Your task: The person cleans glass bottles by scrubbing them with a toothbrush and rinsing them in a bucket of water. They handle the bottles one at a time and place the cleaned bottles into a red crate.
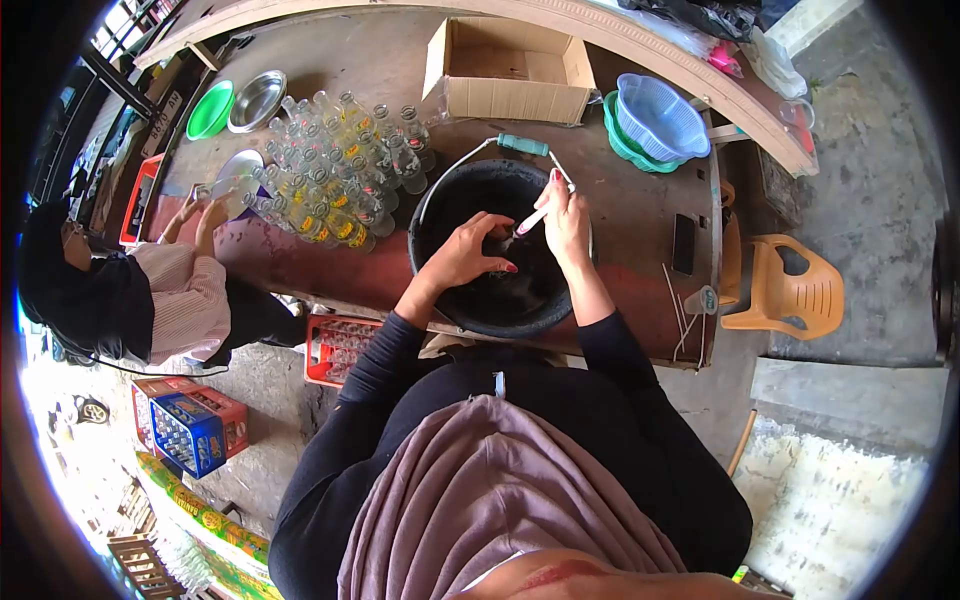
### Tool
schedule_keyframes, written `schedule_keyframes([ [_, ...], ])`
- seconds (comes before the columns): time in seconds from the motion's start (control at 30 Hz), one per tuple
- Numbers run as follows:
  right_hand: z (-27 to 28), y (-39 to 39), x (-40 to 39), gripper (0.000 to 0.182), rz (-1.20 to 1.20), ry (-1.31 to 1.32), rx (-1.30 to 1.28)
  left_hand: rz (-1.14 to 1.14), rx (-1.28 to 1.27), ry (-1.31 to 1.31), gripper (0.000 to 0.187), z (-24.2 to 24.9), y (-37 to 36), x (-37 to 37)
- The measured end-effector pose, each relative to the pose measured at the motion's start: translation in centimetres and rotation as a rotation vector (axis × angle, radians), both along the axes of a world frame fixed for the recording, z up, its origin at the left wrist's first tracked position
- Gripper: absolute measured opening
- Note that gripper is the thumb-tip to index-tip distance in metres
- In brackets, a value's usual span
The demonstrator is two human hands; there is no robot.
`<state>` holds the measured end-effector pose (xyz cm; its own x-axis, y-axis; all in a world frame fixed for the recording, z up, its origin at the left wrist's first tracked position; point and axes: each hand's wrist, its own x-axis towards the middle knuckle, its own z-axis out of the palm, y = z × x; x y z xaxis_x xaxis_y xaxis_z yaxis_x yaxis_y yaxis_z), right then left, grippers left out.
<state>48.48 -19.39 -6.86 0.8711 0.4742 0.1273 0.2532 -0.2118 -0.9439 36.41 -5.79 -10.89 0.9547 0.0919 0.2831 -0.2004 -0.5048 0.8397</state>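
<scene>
Bucket (505, 328) (open-topped) near the table edge (652, 350)

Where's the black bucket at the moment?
In the upper middle of the head view, the black bucket stands on the table, just right of the glass bottles and on the near side of the cardboard box.

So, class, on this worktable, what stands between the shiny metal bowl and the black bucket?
A crowded cluster of clear glass bottles stands between the metal bowl and the black bucket, as the head view shows.
</scene>
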Motion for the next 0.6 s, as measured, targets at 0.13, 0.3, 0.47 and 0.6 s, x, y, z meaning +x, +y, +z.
schedule_keyframes([
  [0.13, -2.3, 0.7, -0.8, 0.066, 0.272, -0.14, -0.14, -0.039, -0.088, 0.154, 0.055, -1.0, 0.8, 0.2],
  [0.3, 0.2, 0.3, 0.2, 0.065, -0.049, -0.052, 0.09, -0.029, -0.031, 0.031, 0.054, 0.6, 0.0, -0.3],
  [0.47, -0.9, 0.4, -1.2, 0.059, 0.235, -0.056, -0.052, -0.059, 0.026, 0.095, 0.056, -1.7, 0.6, 0.1],
  [0.6, 1.2, 0.3, -1.1, 0.059, 0.035, 0.023, 0.036, 0.0, -0.2, 0.032, 0.052, -0.4, -0.4, 0.0],
])
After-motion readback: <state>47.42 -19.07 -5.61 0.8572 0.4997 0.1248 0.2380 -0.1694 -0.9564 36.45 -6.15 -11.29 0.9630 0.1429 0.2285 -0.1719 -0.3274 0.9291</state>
